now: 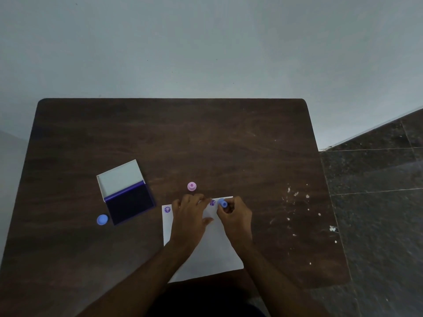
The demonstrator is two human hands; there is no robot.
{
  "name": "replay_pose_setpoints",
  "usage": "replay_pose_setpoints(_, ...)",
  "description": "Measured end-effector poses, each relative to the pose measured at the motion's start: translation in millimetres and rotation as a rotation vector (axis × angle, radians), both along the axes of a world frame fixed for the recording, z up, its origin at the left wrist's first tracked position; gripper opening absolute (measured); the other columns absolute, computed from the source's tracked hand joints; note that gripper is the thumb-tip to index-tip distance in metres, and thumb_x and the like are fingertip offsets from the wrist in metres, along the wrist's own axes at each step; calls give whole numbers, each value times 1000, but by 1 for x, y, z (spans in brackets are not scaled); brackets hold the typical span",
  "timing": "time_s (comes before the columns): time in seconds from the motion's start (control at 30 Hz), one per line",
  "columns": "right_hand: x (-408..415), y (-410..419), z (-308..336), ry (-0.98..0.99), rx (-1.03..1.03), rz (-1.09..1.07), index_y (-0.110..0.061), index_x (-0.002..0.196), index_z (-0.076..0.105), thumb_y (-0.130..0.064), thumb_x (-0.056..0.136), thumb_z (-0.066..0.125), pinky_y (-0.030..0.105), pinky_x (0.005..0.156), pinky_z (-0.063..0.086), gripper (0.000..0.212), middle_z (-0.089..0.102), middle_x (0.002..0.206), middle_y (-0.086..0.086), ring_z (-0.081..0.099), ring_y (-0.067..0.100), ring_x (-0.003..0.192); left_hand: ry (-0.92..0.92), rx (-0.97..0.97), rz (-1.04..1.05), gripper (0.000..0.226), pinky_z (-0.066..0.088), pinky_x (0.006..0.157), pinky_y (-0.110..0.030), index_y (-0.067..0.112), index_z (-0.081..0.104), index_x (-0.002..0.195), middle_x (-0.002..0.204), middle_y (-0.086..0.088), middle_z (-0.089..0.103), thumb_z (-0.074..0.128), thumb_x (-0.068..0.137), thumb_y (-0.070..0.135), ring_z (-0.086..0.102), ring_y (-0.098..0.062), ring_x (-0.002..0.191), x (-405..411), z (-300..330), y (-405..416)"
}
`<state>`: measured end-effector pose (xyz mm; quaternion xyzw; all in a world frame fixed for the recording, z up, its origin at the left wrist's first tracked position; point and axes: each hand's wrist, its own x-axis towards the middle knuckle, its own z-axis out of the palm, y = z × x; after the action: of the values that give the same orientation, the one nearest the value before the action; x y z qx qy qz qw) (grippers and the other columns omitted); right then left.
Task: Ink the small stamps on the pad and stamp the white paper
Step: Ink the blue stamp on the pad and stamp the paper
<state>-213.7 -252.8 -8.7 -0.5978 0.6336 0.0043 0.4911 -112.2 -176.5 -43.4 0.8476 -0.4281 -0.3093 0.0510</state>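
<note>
Dark wood worktop [206, 138] fills your view. White paper [212, 252] lies at 6 o'clock, two purple prints at its far edge. Ink pad [130, 202], lid open, at 9 o'clock. Your left hand [191, 216] presses flat on the paper, fingers spread, gripping nothing. Your right hand [235, 216] pinches a blue stamp [223, 203] by the right-hand print. Pink stamp [191, 186] stands at 12; blue cap [102, 219] left of the pad.

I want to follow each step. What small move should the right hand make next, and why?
Probably press the blue stamp down on the white paper. The right hand holds it beside a purple print, and the left hand lies flat on the sheet.
</note>
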Motion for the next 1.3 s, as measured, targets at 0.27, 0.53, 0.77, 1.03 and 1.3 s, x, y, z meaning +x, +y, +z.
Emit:
replay_pose_setpoints(0.27, 0, -2, 0, 55, 51, 27, -14, 113, 58, -28, 89, 63, 25, 87, 47, 28, 64, 119, 10, 60, 18, 102, -7, -9, 3, 60, 22, 114, -36, 30, 47, 136, 145, 6, 47, 61, 83, 54, 41, -16, 132, -1, 0, 1)
replay_pose_setpoints(0.53, 8, -7, -1, 224, 246, 76, -7, 129, 49, -28, 90, 61, 30, 106, 35, 46, 53, 135, 10, 50, 22, 122, -26, -22, -3, 61, 22, 115, -37, 31, 47, 136, 145, 7, 47, 60, 82, 56, 40, -16, 132, -1, -2, 1)
replay_pose_setpoints(0.77, 20, -15, 8, 334, 141, 258, -13, 126, 52, -31, 85, 68, 31, 97, 44, 47, 59, 124, 6, 57, 19, 110, -67, -40, -19, 61, 20, 113, -36, 33, 46, 138, 146, 10, 45, 58, 83, 57, 39, -15, 133, -1, 0, 2)
replay_pose_setpoints(1.03, 19, -18, 11, 300, 97, 220, -14, 121, 53, -30, 84, 69, 27, 90, 46, 43, 61, 121, 6, 57, 15, 99, -53, -40, -7, 61, 21, 114, -36, 31, 46, 137, 146, 7, 46, 59, 83, 56, 40, -16, 133, -1, 1, 1)
replay_pose_setpoints(1.3, 12, -14, 12, 271, 107, 206, -11, 125, 51, -30, 86, 67, 33, 102, 45, 46, 58, 126, 9, 57, 20, 113, -81, -59, -9, 60, 23, 111, -35, 32, 48, 136, 144, 9, 48, 61, 82, 56, 40, -15, 131, -4, 5, 1)
